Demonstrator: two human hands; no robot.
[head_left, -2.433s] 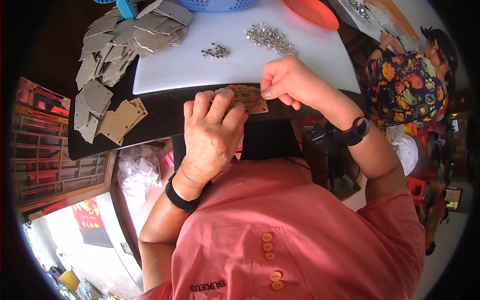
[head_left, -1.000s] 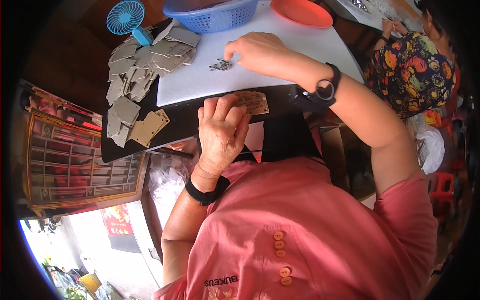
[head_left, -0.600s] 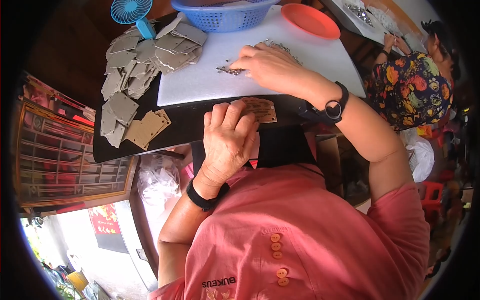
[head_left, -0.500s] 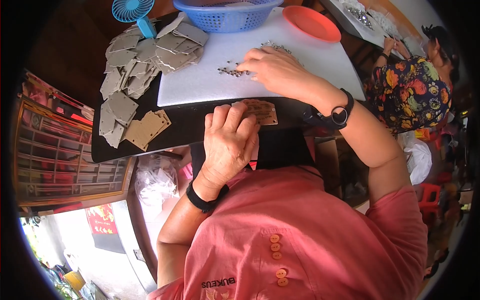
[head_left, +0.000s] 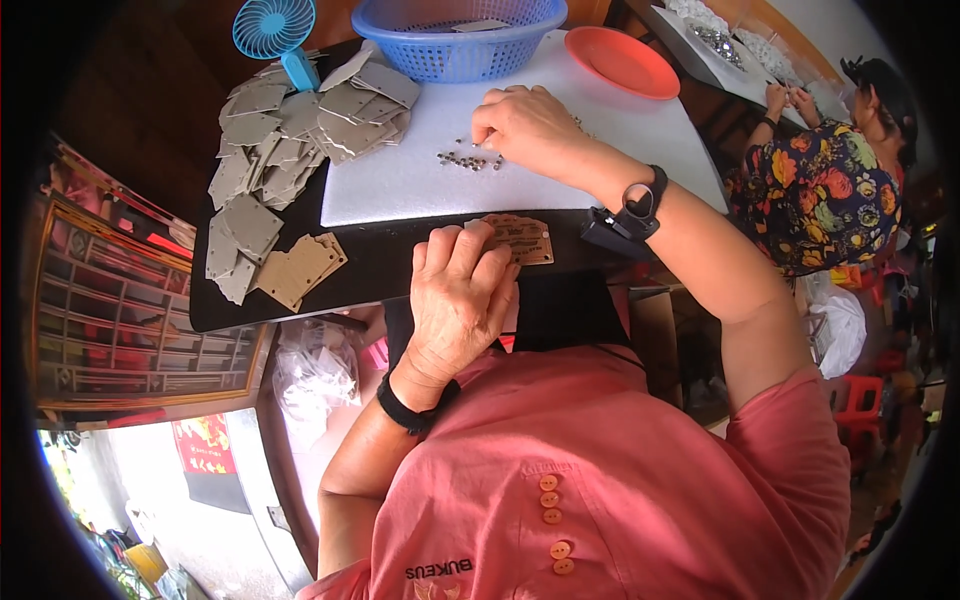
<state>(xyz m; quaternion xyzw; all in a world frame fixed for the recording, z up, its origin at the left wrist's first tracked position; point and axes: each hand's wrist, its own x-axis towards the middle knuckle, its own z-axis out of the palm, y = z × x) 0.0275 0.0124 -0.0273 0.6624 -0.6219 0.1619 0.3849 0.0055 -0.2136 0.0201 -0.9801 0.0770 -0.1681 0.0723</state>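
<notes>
Left hand point(head_left: 455, 290) curls closed over the brown plaque point(head_left: 530, 242), covering its nine-o'clock end, at the black table's point(head_left: 375, 265) six-o'clock edge. Long axis: nine to three. Plaque bears dark lettering. Right hand point(head_left: 530, 125), at one o'clock, fingertips narrowed near metal studs point(head_left: 465, 161); contents cannot be told.

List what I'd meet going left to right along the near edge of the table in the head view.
Tan pieces with holes, the left hand, the end of the engraved plate showing beyond it, then the black wrist device on the right arm.
</notes>
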